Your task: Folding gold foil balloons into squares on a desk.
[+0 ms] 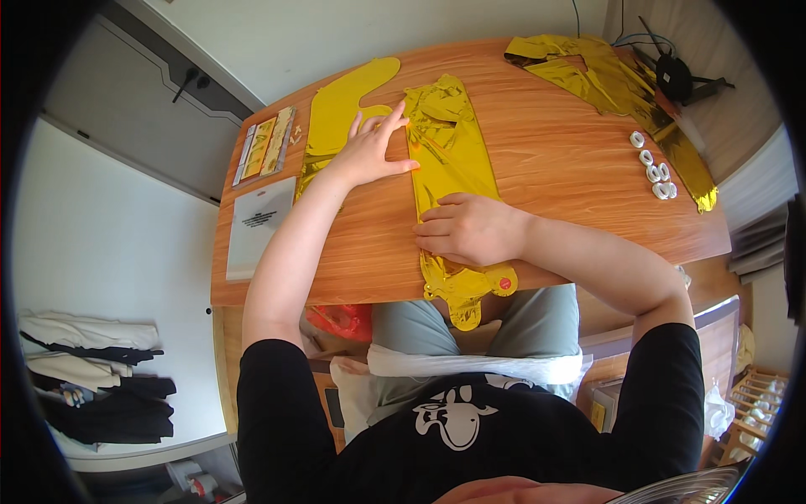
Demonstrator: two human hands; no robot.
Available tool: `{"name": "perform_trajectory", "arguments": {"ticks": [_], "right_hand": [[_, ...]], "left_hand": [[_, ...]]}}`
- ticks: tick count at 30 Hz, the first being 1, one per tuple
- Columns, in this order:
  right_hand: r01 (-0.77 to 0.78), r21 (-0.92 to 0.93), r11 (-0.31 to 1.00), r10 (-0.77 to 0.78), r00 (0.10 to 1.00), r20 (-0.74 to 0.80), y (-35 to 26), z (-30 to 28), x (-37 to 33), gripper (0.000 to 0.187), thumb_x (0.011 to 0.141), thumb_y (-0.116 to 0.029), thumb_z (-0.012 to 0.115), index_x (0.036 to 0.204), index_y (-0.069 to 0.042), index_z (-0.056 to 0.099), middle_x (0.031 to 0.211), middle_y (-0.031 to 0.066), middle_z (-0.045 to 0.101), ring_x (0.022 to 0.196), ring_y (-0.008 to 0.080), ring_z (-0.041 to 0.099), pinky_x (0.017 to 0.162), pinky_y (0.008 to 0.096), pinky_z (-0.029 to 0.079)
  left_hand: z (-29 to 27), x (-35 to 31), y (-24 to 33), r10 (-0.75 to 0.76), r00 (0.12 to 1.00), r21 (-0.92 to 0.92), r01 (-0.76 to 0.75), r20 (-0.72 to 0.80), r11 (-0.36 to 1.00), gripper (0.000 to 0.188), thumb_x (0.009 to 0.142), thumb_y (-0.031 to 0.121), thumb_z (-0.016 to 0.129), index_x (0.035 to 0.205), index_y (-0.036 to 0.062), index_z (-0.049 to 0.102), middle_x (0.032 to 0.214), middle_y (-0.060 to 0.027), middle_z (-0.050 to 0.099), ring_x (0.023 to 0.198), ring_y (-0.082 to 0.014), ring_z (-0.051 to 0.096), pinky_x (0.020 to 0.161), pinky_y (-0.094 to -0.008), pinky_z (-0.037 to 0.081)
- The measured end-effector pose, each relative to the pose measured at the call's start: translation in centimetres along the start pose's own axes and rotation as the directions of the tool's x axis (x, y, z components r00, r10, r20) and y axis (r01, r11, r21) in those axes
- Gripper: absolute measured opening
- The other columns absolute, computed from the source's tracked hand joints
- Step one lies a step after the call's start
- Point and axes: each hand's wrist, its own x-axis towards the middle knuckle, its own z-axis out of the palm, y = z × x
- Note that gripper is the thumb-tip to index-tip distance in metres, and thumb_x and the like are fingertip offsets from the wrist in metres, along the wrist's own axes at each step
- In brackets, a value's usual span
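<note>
A flat, uninflated gold foil balloon (pixel 453 164) lies lengthwise before me, crumpled at its far end. Its near end, with a small red round mark, hangs over the table's front edge. My left hand (pixel 374 151) is open, thumb and fingers spread, with the fingertips at the balloon's left edge. Across the lower part of the balloon rests my right hand (pixel 474 229), palm down with fingers lying on the foil and slightly bent. Left of them lies another flat gold foil balloon (pixel 336 109) with a curved far end, partly covered by my left hand and forearm.
A third gold foil balloon (pixel 617 88) stretches along the table's right side, beside several small white rolls (pixel 653 172). A black stand-like object (pixel 674 78) is at the back right. On the left are a clear plastic bag (pixel 256 231) and a packet (pixel 264 147) of yellowish pieces.
</note>
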Motion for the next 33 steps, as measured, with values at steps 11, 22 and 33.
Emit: {"name": "perform_trajectory", "arguments": {"ticks": [11,22,33], "right_hand": [[-0.013,-0.013,1.0,0.013,1.0,-0.003,0.0,0.0,0.2,0.038,0.09,-0.025,0.068,0.125,-0.009,0.067,0.128,0.0096,0.069,0.121,0.0241,0.064,0.105,0.0433,0.05],[0.035,0.094,0.995,-0.033,0.999,-0.028,0.4,-0.9,0.8,0.046,0.092,-0.041,0.069,0.118,-0.003,0.069,0.113,0.014,0.072,0.113,0.0283,0.067,0.105,0.0443,0.048],[-0.412,0.244,0.878,0.461,0.863,-0.204,1.9,-4.1,0.0,0.026,0.09,-0.025,0.073,0.108,-0.006,0.071,0.101,0.0126,0.07,0.099,0.0335,0.066,0.094,0.0456,0.05]], "left_hand": [[-0.6,-0.4,2.2,-0.07,0.993,0.051,0.075,-0.092,0.996,0.109,0.083,0.049,0.082,0.165,0.0149,0.02,0.165,-0.0106,0.037,0.154,-0.031,0.03,0.128,-0.0563,0.004],[3.2,-2.9,6.3,0.288,0.955,-0.078,-0.283,0.068,0.956,0.061,0.11,0.033,0.044,0.16,0.0023,0.029,0.167,-0.0193,0.029,0.155,-0.0339,0.027,0.127,-0.0454,0.023],[2.8,-3.0,7.4,0.248,0.965,-0.018,-0.247,0.087,0.969,0.078,0.103,0.05,0.05,0.158,-0.0008,0.031,0.166,-0.0225,0.029,0.155,-0.0348,0.027,0.127,-0.0466,0.023]]}}
